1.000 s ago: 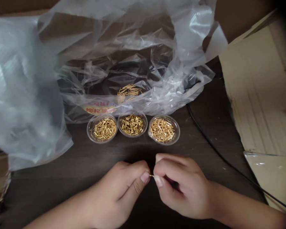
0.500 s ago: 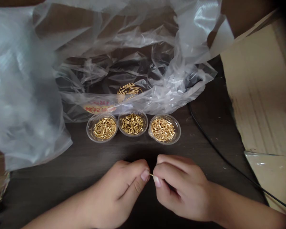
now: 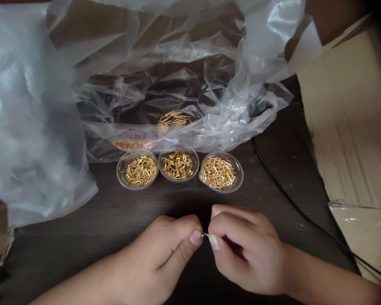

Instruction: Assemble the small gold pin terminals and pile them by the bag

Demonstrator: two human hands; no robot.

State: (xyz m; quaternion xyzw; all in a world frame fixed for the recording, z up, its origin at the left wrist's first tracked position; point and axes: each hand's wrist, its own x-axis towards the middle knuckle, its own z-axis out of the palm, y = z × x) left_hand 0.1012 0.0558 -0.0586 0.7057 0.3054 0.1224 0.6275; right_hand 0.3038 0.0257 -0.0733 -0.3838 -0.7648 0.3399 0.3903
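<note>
On the dark wood tabletop [image 3: 92, 203], the left hand [image 3: 158, 258] and right hand [image 3: 247, 254] pinched what seemed a tiny gold metal pin [image 3: 205, 234], with clear round plastic cups [image 3: 178, 163] at twelve o'clock.

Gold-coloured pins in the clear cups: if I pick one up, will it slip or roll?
The gold-coloured pins look stiff, as each lies straight in the clear plastic cup. Being thin and round, they would probably roll and slip easily; the pin between the left hand and right hand is pinched at the fingertips. They seem light, so a push may scatter them.
</note>
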